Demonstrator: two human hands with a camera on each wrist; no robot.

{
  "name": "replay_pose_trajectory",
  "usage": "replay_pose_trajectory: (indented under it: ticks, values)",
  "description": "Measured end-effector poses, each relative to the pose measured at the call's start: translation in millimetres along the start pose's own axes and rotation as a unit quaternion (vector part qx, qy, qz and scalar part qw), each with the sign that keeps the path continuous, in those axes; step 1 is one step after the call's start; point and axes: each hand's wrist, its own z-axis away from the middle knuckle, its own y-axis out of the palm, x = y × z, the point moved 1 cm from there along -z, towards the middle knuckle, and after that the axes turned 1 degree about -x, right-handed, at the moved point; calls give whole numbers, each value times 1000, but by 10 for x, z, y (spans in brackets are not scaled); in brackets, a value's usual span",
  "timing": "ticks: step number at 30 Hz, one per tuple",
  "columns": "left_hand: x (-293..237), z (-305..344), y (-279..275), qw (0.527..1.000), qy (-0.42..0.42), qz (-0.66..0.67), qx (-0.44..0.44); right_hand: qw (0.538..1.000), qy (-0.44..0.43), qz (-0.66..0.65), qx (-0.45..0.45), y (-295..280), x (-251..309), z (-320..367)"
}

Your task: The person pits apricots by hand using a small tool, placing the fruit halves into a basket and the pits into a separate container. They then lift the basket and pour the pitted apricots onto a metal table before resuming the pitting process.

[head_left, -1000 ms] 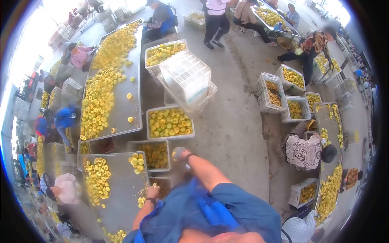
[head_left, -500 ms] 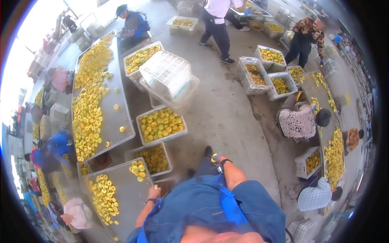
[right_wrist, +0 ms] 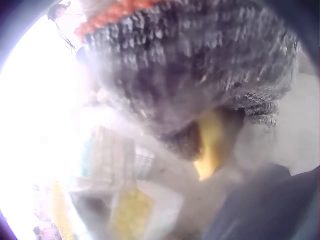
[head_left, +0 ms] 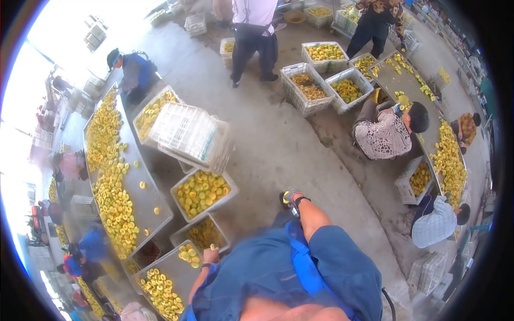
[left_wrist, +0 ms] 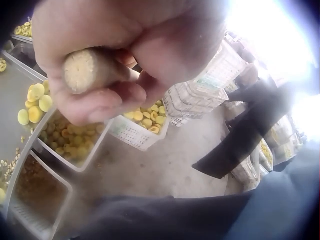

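Curled fingers of the bare left hand (head_left: 210, 255) grip a short, pale, round-ended rod (head_left: 213, 246) in the head view, just beside the near grey metal worktop (head_left: 186, 273); a low swing could catch the rod on the worktop's edge. Beyond it stands a white plastic crate (head_left: 217, 205) of yellow-green fruit halves (head_left: 201, 192), and farther on a stack of white lattice crates (head_left: 182, 131) sits askew, likely to shift if an arm or a leg knocks it. The right hand (head_left: 292, 198), in a dark grey knit glove, hangs over the concrete floor (head_left: 321, 214), apart from the crates. From the left wrist, the rod's blunt end faces the camera, wrapped by thumb and fingers; a loosened grip could drop it among the fruit or into the crate of brown contents (left_wrist: 42, 185) by the worktop. From the right wrist, blur hides much, but a smooth yellow piece (right_wrist: 210, 145) shows between the gloved fingers, seemingly pinched; what it is I cannot tell. Held only by knit fabric, it could slide out if the pinch slackens.
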Motion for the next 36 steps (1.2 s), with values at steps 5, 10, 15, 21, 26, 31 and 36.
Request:
replay_pose_trajectory:
  ticks: [5, 10, 15, 21, 26, 31, 36]
  values:
    - [-1122, 57, -107, 990, -88, 113, 2, 959, -225, 64, -163, -1344, 707, -1273]
    - [-1191, 183, 38, 990, -92, 111, -3, 981, -164, 61, -77, -2594, 2596, -470]
    - [-1424, 662, 53, 979, -174, 110, 17, 868, -457, 188, -49, -1604, 3519, 213]
    - [-1590, 906, 77, 977, -205, 20, -55, 700, -664, 221, 144, 1814, 3305, 270]
    - [-809, 678, 695, 965, -249, 58, -58, 747, -326, 303, 494, 1600, 2927, 2213]
    - [-910, 892, 787, 972, -227, 24, -45, 694, -389, 354, 491, 1726, 2767, 2307]
    - [-1160, 1017, 777, 962, -246, 51, -106, 735, -418, 355, 399, 1775, 2685, 1751]
